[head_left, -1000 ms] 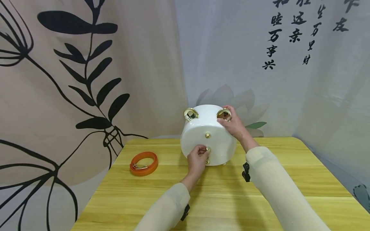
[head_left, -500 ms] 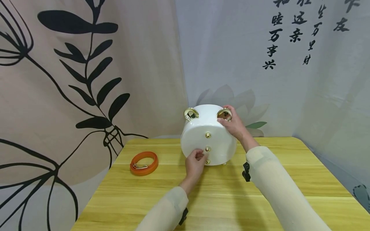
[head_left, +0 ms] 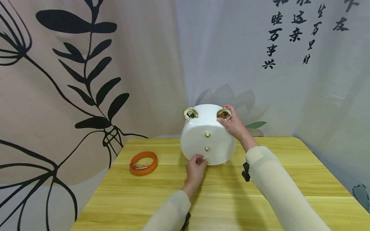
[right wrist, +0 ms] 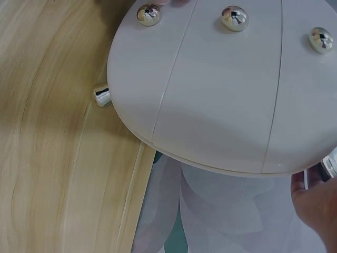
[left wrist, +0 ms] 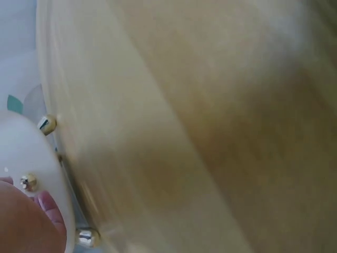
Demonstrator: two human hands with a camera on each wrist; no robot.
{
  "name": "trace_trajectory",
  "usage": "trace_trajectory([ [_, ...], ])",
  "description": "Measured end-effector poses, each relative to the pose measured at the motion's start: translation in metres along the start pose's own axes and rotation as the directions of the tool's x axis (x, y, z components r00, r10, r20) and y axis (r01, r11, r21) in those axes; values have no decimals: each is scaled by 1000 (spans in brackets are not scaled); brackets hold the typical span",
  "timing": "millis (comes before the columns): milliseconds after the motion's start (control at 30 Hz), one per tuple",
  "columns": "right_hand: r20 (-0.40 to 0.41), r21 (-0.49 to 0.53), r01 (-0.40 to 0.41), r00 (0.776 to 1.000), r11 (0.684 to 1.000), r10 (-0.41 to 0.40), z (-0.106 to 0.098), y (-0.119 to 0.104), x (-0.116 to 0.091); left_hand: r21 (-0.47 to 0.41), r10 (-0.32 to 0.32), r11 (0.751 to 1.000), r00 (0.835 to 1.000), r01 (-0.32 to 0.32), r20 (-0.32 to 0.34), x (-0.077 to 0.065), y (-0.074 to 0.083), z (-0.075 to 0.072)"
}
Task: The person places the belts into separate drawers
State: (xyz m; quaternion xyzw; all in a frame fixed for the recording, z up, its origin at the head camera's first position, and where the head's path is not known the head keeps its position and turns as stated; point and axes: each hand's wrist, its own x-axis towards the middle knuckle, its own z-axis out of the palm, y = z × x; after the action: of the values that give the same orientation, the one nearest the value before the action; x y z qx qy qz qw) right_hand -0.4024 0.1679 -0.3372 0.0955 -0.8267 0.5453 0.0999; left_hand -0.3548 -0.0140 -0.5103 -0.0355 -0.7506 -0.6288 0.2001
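Observation:
A white round box (head_left: 196, 138) with gold ring-like ears stands tilted on the table. Seams divide its face into bands, each with a gold knob, in the right wrist view. My left hand (head_left: 196, 170) has its thumb and fingertips at the lowest knob (right wrist: 149, 15), pinching it. Above are the middle knob (head_left: 207, 149) and the top knob (head_left: 207, 135). My right hand (head_left: 234, 123) grips the right gold ear (head_left: 224, 114), thumb in front; some of its fingers are hidden behind. The left ear (head_left: 190, 113) is untouched. Small gold feet (left wrist: 87, 237) show below the box.
A coiled orange strap (head_left: 144, 163) with a metal clasp lies on the wooden table (head_left: 138, 199), left of the box. Close behind the table's back edge hangs a printed cloth (head_left: 153, 80) with plant designs and written characters.
My left hand has let go of the middle knob and moved down to the lowest one. My right hand keeps its hold on the right ear; the box has stayed put.

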Motion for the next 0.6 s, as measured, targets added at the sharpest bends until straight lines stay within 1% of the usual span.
trace_trajectory([
  [200,-1,-17,-6,1000,1000,6,0,-1,0,26,-34,999,999,34,-15,-1,-5,4],
  [467,-9,-29,-27,1000,999,27,0,0,2,37,-99,994,995,99,11,-2,-9,10],
  [600,-9,-30,-28,1000,999,28,0,0,1,44,-110,993,994,110,15,-1,-11,13],
])
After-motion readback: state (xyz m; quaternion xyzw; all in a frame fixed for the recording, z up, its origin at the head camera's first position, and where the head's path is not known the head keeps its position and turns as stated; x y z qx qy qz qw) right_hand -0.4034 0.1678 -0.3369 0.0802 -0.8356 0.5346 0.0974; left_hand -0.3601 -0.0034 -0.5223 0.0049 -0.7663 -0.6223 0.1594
